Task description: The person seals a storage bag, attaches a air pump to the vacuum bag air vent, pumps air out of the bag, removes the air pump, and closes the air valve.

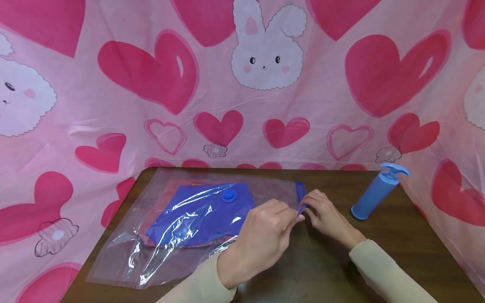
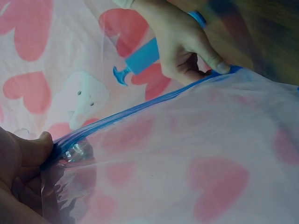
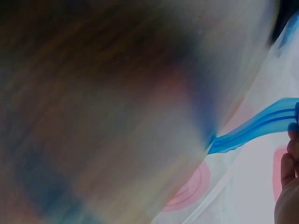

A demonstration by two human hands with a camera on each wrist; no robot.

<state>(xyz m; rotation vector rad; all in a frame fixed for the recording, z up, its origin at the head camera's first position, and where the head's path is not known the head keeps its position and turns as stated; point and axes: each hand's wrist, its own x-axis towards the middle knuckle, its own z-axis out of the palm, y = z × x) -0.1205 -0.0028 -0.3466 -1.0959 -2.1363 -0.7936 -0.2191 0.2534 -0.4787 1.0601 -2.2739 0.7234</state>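
Blue pump [image 1: 375,197] stands on table [image 1: 322,269] — near right hand [image 1: 329,215].

From where I operate, I see a dark brown wood-grain table [image 1: 418,235] carrying a large, clear plastic bag [image 1: 117,256] with a blue zip strip along its right edge and a round blue valve [image 1: 229,195] on top. To the right of that bag, I see a light-blue cylindrical plastic hand pump [image 1: 375,195] with a T-shaped handle standing on its base.
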